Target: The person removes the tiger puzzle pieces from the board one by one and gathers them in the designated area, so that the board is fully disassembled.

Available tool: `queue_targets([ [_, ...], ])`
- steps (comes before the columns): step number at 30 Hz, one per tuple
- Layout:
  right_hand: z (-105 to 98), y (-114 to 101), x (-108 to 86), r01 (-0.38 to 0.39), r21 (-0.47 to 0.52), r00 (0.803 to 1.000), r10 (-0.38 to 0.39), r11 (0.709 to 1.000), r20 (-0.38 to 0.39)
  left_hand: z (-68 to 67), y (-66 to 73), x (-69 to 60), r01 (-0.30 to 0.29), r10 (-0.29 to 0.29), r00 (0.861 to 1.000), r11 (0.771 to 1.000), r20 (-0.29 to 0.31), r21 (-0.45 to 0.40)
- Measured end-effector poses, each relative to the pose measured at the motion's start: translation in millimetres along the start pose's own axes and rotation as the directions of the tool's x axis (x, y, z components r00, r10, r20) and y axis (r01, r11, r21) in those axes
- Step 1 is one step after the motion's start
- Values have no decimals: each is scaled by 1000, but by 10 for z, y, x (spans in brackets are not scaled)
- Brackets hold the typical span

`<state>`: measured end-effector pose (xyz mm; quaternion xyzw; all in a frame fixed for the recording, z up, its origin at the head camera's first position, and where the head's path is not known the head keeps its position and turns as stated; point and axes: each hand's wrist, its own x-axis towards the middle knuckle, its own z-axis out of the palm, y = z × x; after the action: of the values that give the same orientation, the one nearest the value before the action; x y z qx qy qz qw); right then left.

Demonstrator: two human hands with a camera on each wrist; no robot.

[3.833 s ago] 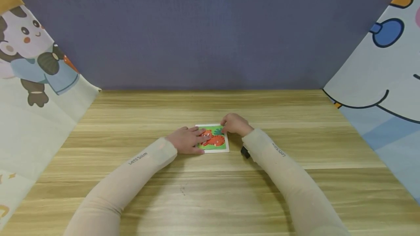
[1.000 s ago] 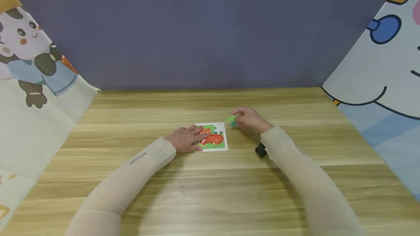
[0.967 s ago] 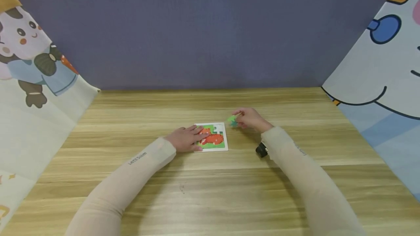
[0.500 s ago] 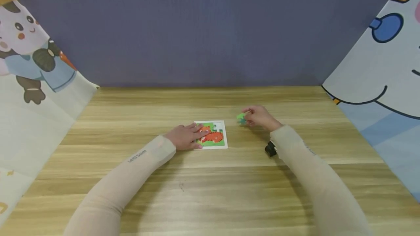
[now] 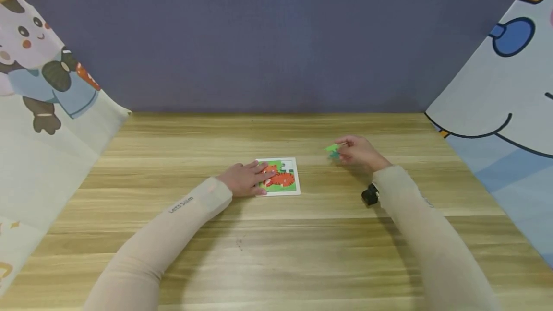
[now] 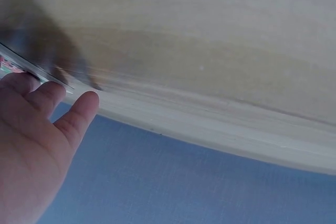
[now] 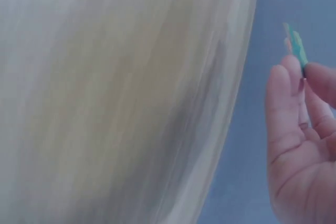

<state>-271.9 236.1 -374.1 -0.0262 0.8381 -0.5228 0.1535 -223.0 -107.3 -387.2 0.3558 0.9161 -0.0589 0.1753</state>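
A small square jigsaw puzzle [image 5: 282, 180] with a white border lies on the table, showing an orange tiger on green. Its upper right corner has a gap where the pale backing shows. My left hand [image 5: 244, 180] rests with fingers spread over the puzzle's left side; in the left wrist view the hand [image 6: 39, 135] touches the puzzle's edge. Off to the right, above the table, my right hand [image 5: 358, 151] pinches a green puzzle piece [image 5: 332, 151] between thumb and fingers. The right wrist view shows that piece [image 7: 297, 48] almost edge-on at the fingertips.
The wooden table [image 5: 276, 248] runs back to a dark blue-grey panel [image 5: 276, 42]. Printed cartoon sheets flank it at left [image 5: 47, 71] and right [image 5: 497, 100]. A black wrist camera [image 5: 370, 195] hangs beneath the right sleeve.
My right hand has lifted the green piece out of the puzzle's upper right corner and carried it rightward, away from the frame. My left hand has stayed on the puzzle.
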Motion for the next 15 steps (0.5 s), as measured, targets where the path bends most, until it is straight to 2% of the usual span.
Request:
queue_targets([
  [9, -317, 108, -111, -34, -5, 999, 34, 999, -27, 1, -15, -5, 14, -14, 1000, 1000, 2, 10],
  [15, -418, 127, -147, -71, 63, 997, 72, 996, -14, -12, -5, 5, 24, -24, 1000, 1000, 19, 15],
])
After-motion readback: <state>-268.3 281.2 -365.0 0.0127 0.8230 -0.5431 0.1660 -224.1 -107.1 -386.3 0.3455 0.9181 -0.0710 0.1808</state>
